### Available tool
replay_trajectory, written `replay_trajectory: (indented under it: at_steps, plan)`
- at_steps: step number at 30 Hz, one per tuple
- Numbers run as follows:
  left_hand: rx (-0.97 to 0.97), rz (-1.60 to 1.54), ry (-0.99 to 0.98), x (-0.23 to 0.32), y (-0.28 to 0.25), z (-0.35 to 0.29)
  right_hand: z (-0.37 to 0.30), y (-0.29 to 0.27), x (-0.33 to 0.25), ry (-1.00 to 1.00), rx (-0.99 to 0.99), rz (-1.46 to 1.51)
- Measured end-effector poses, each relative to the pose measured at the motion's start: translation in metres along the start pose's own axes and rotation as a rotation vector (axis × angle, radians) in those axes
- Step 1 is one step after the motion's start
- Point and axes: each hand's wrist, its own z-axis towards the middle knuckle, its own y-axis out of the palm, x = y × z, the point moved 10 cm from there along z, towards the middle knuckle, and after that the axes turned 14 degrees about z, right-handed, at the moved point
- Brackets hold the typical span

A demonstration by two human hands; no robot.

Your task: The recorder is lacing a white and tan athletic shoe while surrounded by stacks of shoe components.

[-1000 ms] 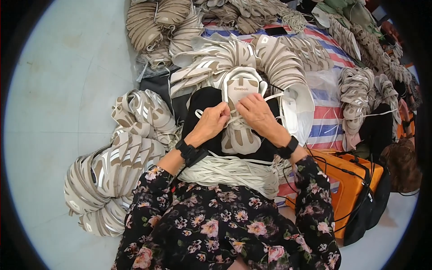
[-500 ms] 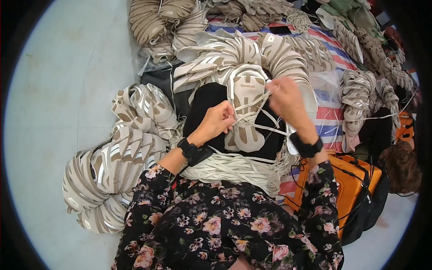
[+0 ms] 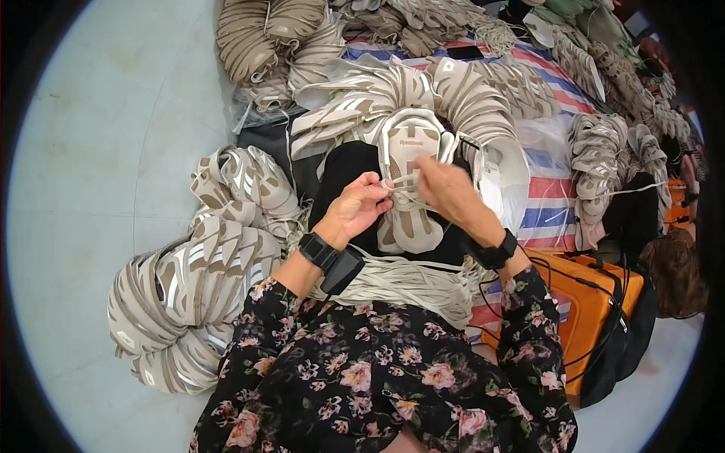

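Observation:
A beige and brown shoe upper (image 3: pixel 408 232) lies on the black cloth over my lap, toe toward me and tongue away. A pale shoelace (image 3: pixel 402 182) crosses its front. At the shoe's left edge my left hand (image 3: pixel 355 208) is closed in a pinch on the shoelace, thumb against forefinger. My right hand (image 3: pixel 453 195) reaches over the shoe from the right, slightly blurred, its curled fingers closed on the lace near the middle. Its palm side and part of the lacing are hidden. A bundle of loose pale shoelaces (image 3: pixel 400 281) lies across my lap, close to my body.
Nested shoe uppers (image 3: pixel 483 98) curve around the far side of my lap. More stacks (image 3: pixel 196 287) lie on the floor at my left. An orange bag (image 3: pixel 585 309) with black cables stands at my right, beside a striped sheet (image 3: pixel 550 204). Behind it, a person's head (image 3: pixel 674 272) shows.
My right hand has moved left and nearer, from the shoe's right edge to over its middle. My left hand stays at the left edge, turned slightly.

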Motion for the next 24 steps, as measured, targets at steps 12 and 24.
replay_trajectory:
  at_steps: [12,24]
  plan:
    - [0.305,0.625,0.032,0.025,-0.019,-0.015,-0.028,-0.051,0.111,0.585,0.287,0.891]
    - [0.1,1.998,1.211,0.066,0.12,0.012,-0.009,-0.025,0.036,0.097,-0.238,0.023]
